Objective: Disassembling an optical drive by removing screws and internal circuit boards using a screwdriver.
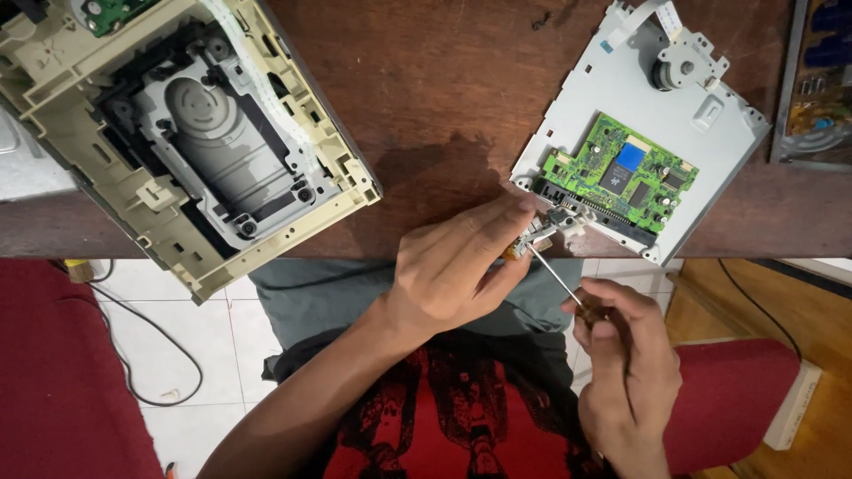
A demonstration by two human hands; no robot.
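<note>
My left hand [457,266] pinches a small grey metal-and-plastic part [548,223] at the table's front edge, just below the corner of a grey metal drive plate [710,142]. A green circuit board [621,176] sits on that plate, with a round motor [679,64] at its far end. My right hand [626,364] grips the handle of a thin screwdriver [555,275], whose shaft runs up and left to the small part.
A beige opened drive casing [191,133] with a grey tray lies on the left of the dark wooden table [444,89], overhanging the edge. Another circuit board [821,80] lies at the far right. Below are a tiled floor with a black cable [133,355] and a red seat [737,390].
</note>
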